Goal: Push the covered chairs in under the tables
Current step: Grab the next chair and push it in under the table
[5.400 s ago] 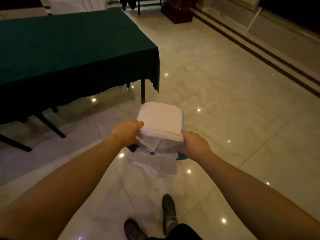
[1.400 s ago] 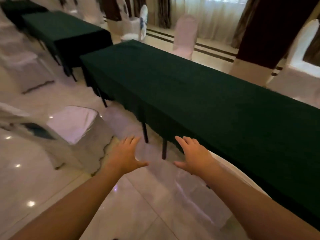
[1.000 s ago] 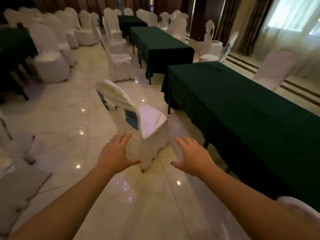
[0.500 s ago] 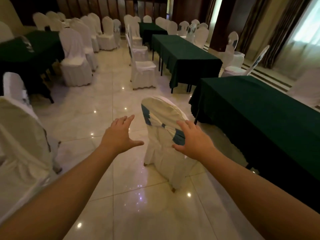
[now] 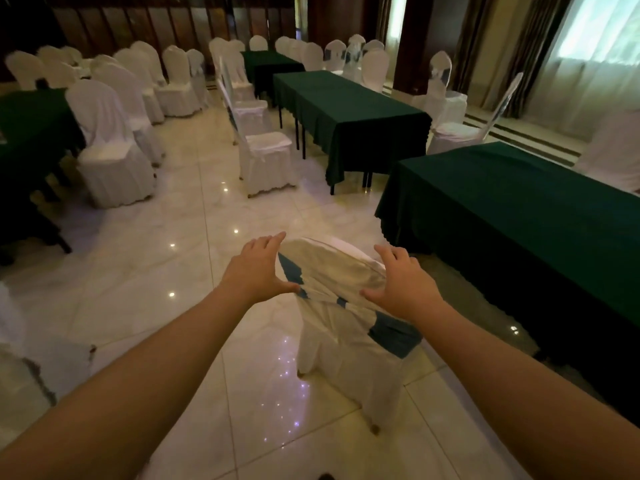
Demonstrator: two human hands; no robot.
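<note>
- Both arms are reaching out over the shiny tiled floor (image 5: 145, 271) toward the nearest covered chair (image 5: 346, 327), which is standing in the aisle, just left of the near green table (image 5: 519, 216) and not tucked under it.
- The left hand (image 5: 258, 268) is spreading wide at the left edge of the chair's back, fingers splayed, thumb touching the cloth by the blue sash (image 5: 391, 334); it is not gripping anything.
- The right hand (image 5: 403, 284) is sitting open at the right edge of the back, thumb lying on the cover, fingers not curling round it.
- Farther off, another white chair (image 5: 265, 154) is facing a second green table (image 5: 349, 112), pulled out too.
</note>
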